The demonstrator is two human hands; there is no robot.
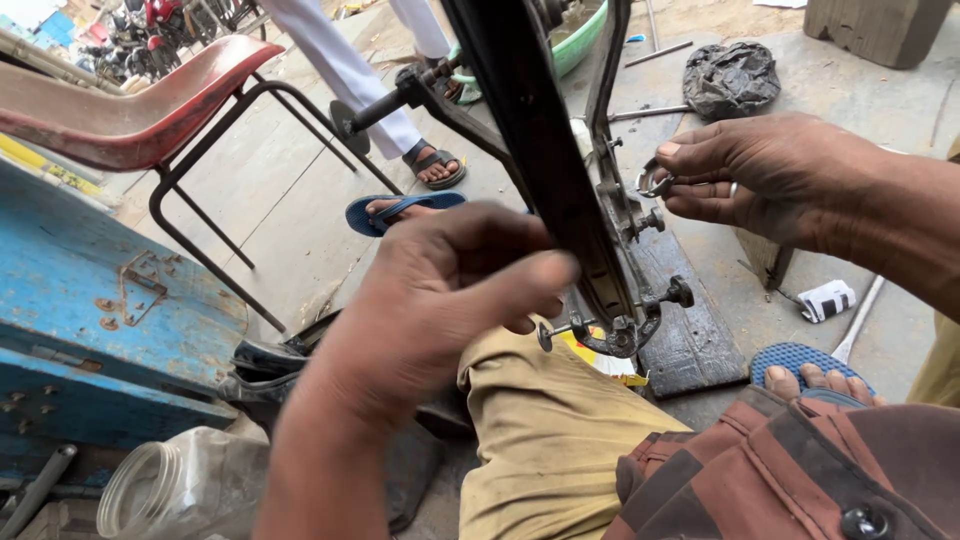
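A black metal frame (520,110) with bolts and a bracket runs diagonally from top centre down to my knee. My left hand (440,300) grips this frame near its lower end, thumb across the front. My right hand (760,175) is to the right of the frame, pinching a small silver metal ring (652,182) between thumb and fingers, close to a bolt (648,222) on the frame's side. Lower bolts (678,292) stick out near the bracket (615,338).
A red chair (140,110) on black legs stands at left above a blue metal box (90,300). Another person's feet in sandals (432,165) are at the back. A clear jar (175,485) lies bottom left, a black plank (690,330) and black bag (730,78) at right.
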